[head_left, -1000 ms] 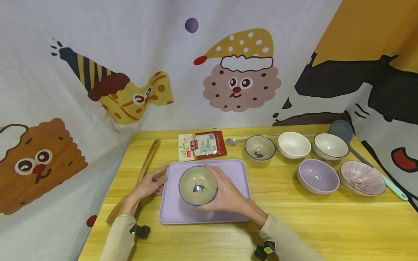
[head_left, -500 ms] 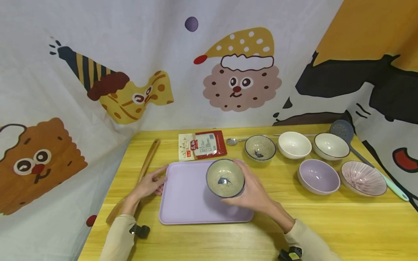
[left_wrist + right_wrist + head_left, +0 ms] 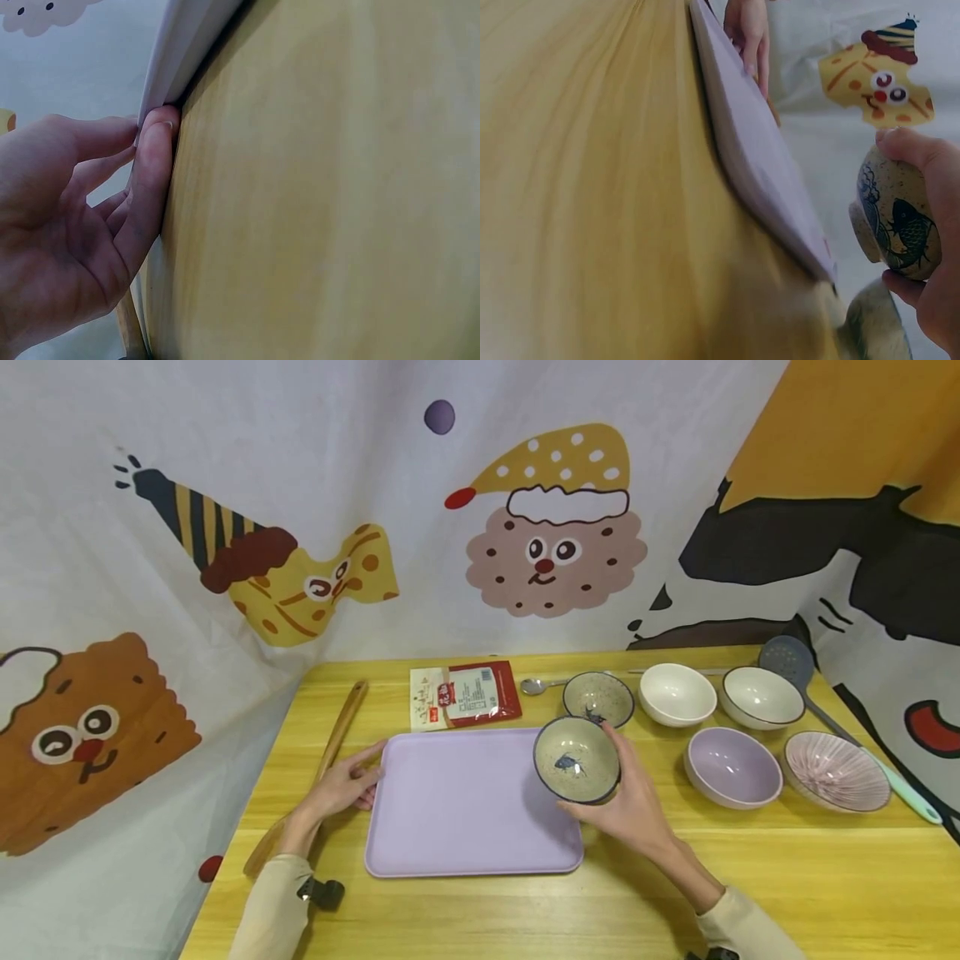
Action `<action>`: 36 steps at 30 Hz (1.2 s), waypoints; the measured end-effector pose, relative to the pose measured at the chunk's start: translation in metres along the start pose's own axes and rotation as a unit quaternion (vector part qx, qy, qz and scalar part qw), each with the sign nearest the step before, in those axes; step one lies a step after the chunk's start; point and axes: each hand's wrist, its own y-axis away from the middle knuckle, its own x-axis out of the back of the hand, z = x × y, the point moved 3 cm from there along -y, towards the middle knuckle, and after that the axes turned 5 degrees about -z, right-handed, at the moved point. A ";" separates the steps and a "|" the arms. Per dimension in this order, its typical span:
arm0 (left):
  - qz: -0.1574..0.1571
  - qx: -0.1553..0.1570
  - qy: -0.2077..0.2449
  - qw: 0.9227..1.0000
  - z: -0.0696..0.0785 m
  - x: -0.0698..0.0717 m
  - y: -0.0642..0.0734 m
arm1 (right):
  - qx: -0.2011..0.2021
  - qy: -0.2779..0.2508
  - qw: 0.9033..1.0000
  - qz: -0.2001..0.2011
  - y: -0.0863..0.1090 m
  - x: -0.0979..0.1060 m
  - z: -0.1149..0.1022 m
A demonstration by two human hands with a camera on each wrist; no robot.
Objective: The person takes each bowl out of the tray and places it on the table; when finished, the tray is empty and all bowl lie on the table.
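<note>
My right hand (image 3: 636,806) grips a speckled beige bowl (image 3: 576,762) by its side, thumb and fingers spread round it. A dark rim and a blue fish inside mark this bowl; another fish decorates its outside, seen in the right wrist view, where the foot shows clear of the table. It is held above the right end of a lilac rectangular tray (image 3: 457,806). At the tray's left edge, my left hand (image 3: 343,787) pinches the rim between thumb and fingers. Just behind the held bowl stands a matching speckled bowl (image 3: 596,692), partly covered by it in the head view.
To the right stand a white bowl (image 3: 677,693), a dark-rimmed white bowl (image 3: 762,697), a purple bowl (image 3: 733,767) and a pink-streaked bowl (image 3: 835,770). A skimmer (image 3: 786,662) lies behind them. A food packet (image 3: 465,695), a spoon (image 3: 534,686) and a wooden spatula (image 3: 337,731) surround the tray.
My right hand has carried the speckled bowl rightward from over the tray's middle to its right edge, close to the matching bowl. My left hand has stayed at the tray's left edge.
</note>
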 end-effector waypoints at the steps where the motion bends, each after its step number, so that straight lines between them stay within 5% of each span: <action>1: 0.000 0.002 0.000 1.000 0.000 0.000 0.000 | -0.008 -0.003 1.000 0.003 0.002 0.002 0.004; 13: 0.005 0.011 0.005 1.000 0.001 -0.002 0.002 | -0.049 0.045 0.997 0.040 0.025 0.026 0.040; 36: 0.002 0.001 0.006 1.000 0.002 -0.001 0.004 | -0.092 0.079 0.992 0.037 0.034 0.039 0.052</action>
